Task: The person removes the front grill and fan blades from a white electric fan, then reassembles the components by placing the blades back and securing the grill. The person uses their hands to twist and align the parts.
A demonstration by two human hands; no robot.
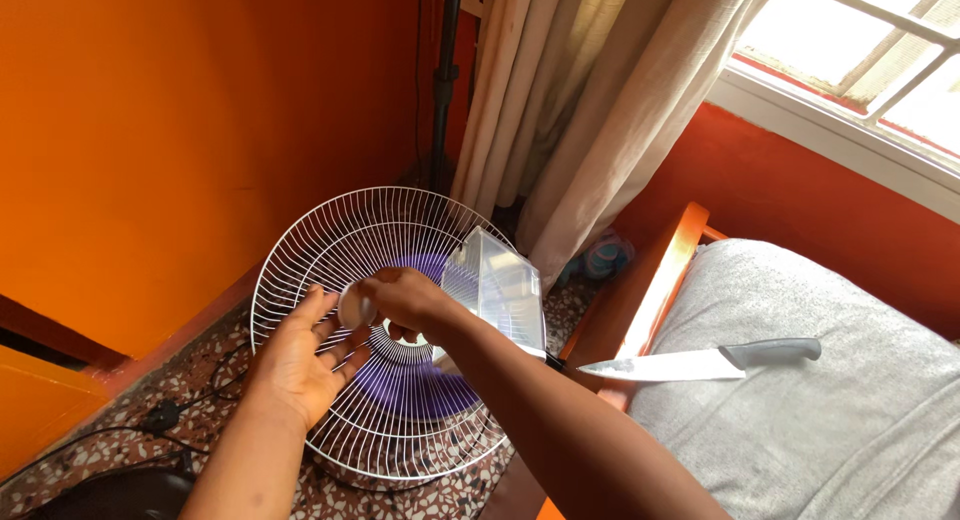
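Speckled terrazzo floor [440, 495], as I viewed it, carried a white wire fan guard [330, 245] and black cable [150, 420]; the grey cushion [830, 420] bore a knife [700, 361].

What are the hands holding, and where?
The left hand presses flat on the white fan grille. The right hand pinches a small round cap at the grille's centre.

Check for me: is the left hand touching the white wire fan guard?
Touching. The head view shows the left hand spread flat on the fan guard, palm and fingers pressing its wires, with no gap visible.
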